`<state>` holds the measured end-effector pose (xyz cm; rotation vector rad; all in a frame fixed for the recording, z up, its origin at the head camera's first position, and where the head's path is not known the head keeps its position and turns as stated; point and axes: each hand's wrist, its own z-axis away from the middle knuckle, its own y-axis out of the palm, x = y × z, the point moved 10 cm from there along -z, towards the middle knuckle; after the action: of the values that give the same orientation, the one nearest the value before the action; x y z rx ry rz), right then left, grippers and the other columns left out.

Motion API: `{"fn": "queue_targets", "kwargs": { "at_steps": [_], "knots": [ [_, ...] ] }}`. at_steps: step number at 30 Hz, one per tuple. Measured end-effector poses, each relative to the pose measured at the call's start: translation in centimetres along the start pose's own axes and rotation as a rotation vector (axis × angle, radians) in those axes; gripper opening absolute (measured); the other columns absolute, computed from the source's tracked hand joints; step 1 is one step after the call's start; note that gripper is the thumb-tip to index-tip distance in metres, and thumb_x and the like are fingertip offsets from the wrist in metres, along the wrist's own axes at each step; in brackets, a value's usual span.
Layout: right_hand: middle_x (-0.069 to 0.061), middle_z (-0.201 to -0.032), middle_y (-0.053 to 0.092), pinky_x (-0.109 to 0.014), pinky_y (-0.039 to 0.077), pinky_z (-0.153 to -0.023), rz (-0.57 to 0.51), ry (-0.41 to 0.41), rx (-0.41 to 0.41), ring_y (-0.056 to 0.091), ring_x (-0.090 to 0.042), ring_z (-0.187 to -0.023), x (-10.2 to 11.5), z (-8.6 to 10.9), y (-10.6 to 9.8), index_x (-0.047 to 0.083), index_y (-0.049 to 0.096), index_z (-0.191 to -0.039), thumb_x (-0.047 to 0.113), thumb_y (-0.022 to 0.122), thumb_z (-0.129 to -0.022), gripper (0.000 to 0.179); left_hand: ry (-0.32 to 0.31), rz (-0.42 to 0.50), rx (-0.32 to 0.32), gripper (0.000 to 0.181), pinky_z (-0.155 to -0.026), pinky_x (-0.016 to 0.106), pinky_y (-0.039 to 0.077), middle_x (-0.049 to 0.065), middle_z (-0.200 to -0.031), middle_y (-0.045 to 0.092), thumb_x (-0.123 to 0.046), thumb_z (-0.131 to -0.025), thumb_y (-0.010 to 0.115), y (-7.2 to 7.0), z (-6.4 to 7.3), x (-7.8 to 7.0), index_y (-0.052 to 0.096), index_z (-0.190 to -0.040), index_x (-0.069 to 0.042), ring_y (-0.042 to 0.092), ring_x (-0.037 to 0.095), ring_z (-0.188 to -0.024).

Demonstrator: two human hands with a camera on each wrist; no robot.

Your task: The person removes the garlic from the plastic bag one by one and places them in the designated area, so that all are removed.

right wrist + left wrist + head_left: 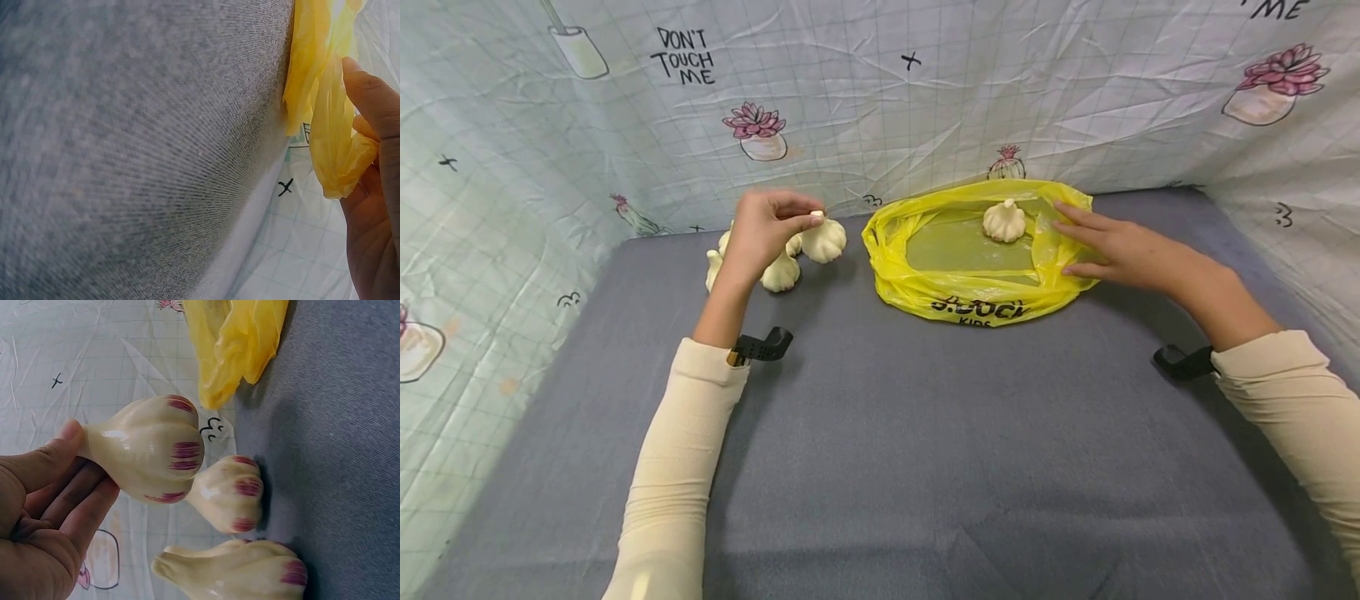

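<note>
Between thumb and fingers, my left hand (763, 229) pinches a garlic bulb (824, 240) by its stem. In the left wrist view this garlic bulb (153, 450) is glossy and cream with purple streaks, its base facing the table. Several more bulbs (781, 273) stand beside and partly behind that hand. To their right lies a yellow plastic bag (902, 287), its mouth spread wide, with one garlic bulb (1004, 222) inside. My right hand (1131, 250) holds the bag's right rim, where the plastic (337, 144) passes between thumb and fingers.
A grey cloth (880, 433) covers the table. Behind it and along both sides hangs a white printed sheet (865, 108), close behind the bag and the bulbs. Each wrist carries a black camera mount (763, 344).
</note>
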<state>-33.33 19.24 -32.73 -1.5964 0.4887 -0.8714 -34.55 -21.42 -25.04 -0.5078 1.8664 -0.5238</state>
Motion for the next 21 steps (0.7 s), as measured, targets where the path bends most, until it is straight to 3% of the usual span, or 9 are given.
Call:
{"fn": "queue_targets", "kwargs": {
  "at_steps": [8,21],
  "knots": [
    [-0.015,-0.169,0.015,-0.067,0.031,-0.110,-0.006,0.009,0.003,0.030,-0.052,-0.143,-0.2,-0.1,0.1,-0.001,0.039,-0.155,0.024,0.072,-0.097,0.071,-0.053,-0.009,0.006,0.019,-0.083,0.022,0.053,0.011,-0.105,0.077,-0.015,-0.092,0.078,-0.3,0.5,1.0,0.079,-0.107,-0.003,0.072,0.012,-0.098],
    [-0.018,-0.167,0.019,-0.066,0.032,-0.111,-0.001,-0.012,-0.017,0.031,-0.052,-0.143,-0.1,-0.1,-0.2,-0.003,0.041,-0.153,0.020,0.074,-0.095,0.071,-0.042,-0.058,0.007,0.018,-0.077,0.020,0.052,0.011,-0.104,0.077,-0.015,-0.092,0.078,-0.4,0.6,1.4,0.080,-0.106,-0.004,0.070,0.001,-0.086]
  ]
}}
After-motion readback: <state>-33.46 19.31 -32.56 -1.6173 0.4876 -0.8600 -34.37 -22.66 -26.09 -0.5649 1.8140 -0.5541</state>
